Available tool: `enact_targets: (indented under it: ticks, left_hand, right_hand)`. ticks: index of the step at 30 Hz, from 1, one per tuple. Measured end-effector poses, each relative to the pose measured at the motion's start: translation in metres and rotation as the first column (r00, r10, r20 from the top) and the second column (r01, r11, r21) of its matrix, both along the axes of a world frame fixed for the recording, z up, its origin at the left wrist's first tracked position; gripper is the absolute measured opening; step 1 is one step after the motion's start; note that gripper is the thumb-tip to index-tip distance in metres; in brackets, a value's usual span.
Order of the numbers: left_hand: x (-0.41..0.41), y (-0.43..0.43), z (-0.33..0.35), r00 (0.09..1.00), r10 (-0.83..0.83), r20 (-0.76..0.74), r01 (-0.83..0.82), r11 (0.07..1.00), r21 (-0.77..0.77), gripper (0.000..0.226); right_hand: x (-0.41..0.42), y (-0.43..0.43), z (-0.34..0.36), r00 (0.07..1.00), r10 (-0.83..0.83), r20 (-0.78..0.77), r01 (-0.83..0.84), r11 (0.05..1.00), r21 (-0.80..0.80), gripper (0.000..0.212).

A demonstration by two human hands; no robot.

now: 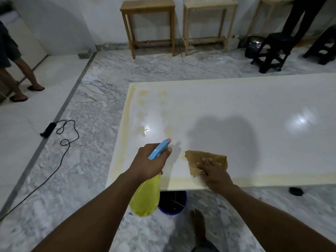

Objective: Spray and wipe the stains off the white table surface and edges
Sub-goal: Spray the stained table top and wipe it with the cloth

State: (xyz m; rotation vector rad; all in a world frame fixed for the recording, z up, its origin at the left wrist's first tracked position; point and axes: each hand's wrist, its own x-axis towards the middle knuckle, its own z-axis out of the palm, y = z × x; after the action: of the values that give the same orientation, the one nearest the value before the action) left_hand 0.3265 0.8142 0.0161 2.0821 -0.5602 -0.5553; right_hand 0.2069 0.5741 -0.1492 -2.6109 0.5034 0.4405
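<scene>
The white table fills the right half of the view, its near left corner in front of me. Yellowish stains dot its left part, and a yellow band runs along its edges. My left hand grips a spray bottle with a yellow body and a blue head, its nozzle aimed at the stained corner. My right hand presses flat on a brown cloth lying on the table near the front edge. A wet patch glints by the stains.
A blue bucket stands on the marble floor under the table's front edge, beside my bare foot. A black cable with a power strip lies at left. Wooden stands and black stools line the back wall. A person's legs at far left.
</scene>
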Motion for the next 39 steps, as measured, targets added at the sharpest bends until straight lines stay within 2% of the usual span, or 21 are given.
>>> enact_targets:
  ticks: [2,5,7,10,12,15,19,23,26,29,32,36,39]
  left_hand:
    - [-0.009,0.012,0.003,1.0,-0.02,-0.01,0.02,1.0,-0.011,0.014]
    - [-0.004,0.022,0.016,0.999,-0.041,-0.026,0.04,0.999,-0.033,0.014]
    - [0.012,0.021,0.025,0.999,-0.041,-0.009,0.041,0.998,-0.042,0.019]
    - [0.047,0.013,0.033,1.0,-0.024,0.007,0.024,0.998,-0.064,0.016]
    - [0.076,0.005,0.031,1.0,-0.021,-0.002,0.021,0.997,-0.078,0.014]
    - [0.122,-0.005,0.025,1.0,-0.003,0.003,0.003,0.997,-0.077,0.014]
    - [0.183,-0.019,0.015,0.999,0.038,-0.015,-0.038,0.998,-0.04,0.012]
    - [0.231,-0.026,-0.002,0.998,0.067,0.013,-0.067,0.998,0.007,0.035]
    - [0.259,-0.027,-0.021,0.997,0.062,0.04,-0.062,0.998,-0.004,0.038]
    - [0.266,-0.023,-0.035,0.997,0.056,0.047,-0.056,0.998,-0.006,0.039]
    - [0.265,-0.018,-0.044,0.998,0.039,0.04,-0.04,0.999,0.018,0.039]
    - [0.251,-0.01,-0.045,0.999,0.044,0.024,-0.045,0.998,0.049,0.038]
    - [0.222,0.004,-0.036,0.999,0.033,0.029,-0.034,0.999,0.038,0.042]
  right_hand:
    - [-0.006,0.007,0.024,0.997,0.008,-0.07,-0.006,0.999,0.034,0.054]
    - [0.017,-0.001,0.061,0.984,-0.04,-0.173,0.081,0.969,0.233,0.032]
    - [0.049,-0.016,0.087,0.955,-0.046,-0.292,0.134,0.948,0.288,0.031]
    - [0.108,-0.037,0.117,0.905,-0.081,-0.417,0.28,0.853,0.441,0.03]
    - [0.156,-0.049,0.128,0.883,-0.095,-0.459,0.321,0.836,0.446,0.032]
    - [0.24,-0.064,0.13,0.904,-0.146,-0.402,0.315,0.863,0.394,0.031]
    - [0.341,-0.08,0.131,0.968,-0.125,-0.215,0.176,0.956,0.234,0.029]
    - [0.416,-0.096,0.113,0.989,-0.144,-0.021,0.146,0.985,0.096,0.024]
    - [0.457,-0.101,0.08,0.984,-0.157,0.086,0.152,0.986,0.062,0.038]
    - [0.466,-0.095,0.032,0.987,-0.121,0.105,0.114,0.991,0.073,0.039]
    - [0.447,-0.088,-0.009,0.993,-0.007,0.122,0.01,1.0,-0.017,0.051]
    - [0.406,-0.082,-0.022,0.994,0.026,0.104,-0.026,1.0,-0.002,0.06]
    - [0.353,-0.061,-0.019,0.994,0.071,0.089,-0.066,0.996,-0.059,0.066]
